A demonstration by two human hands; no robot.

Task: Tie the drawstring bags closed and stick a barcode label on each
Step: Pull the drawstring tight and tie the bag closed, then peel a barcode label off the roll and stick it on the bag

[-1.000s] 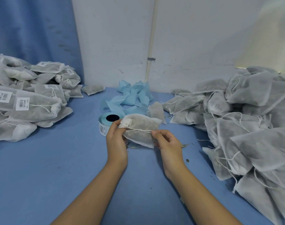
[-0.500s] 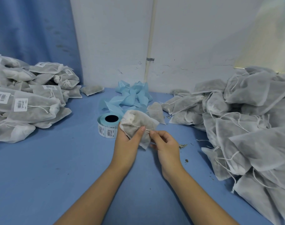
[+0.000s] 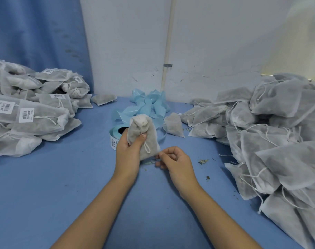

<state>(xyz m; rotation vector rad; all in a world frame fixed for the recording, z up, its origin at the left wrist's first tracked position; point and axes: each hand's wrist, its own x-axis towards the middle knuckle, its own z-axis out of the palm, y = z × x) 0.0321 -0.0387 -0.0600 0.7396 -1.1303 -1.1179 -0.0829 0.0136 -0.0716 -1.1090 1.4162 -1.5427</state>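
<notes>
**Bag in hand.** One bag, held upright above the table near its middle. The neck is gathered shut. A loop of cord hangs down the front. No label shows on the facing side.

**Left hand**. The fingers are curled round the bag's body, and the thumb presses on the front just under the neck.

**Right hand**. The fingers are curled, with their tips drawn together just beside the bag's lower corner. Whether a cord end lies between them cannot be told.

**Progress.** The labelled pile at the left holds many bags, tied and carrying barcode stickers. The unlabelled pile at the right is larger, with cords trailing loose. By this count well under half is done. The present bag looks cinched, with knot and label judged outstanding.

**Supplies.** The label roll stands on the table just behind the left hand. Spent blue backing strip is heaped beyond it, against the wall.

**Surface.** The table is blue and lightly soiled. Dried crumbs are scattered near the right hand. One stray bag lies between the roll and the right pile.

**Room.** The wall is white and scuffed, with a clamped vertical pipe. A blue curtain hangs at the left.
</notes>
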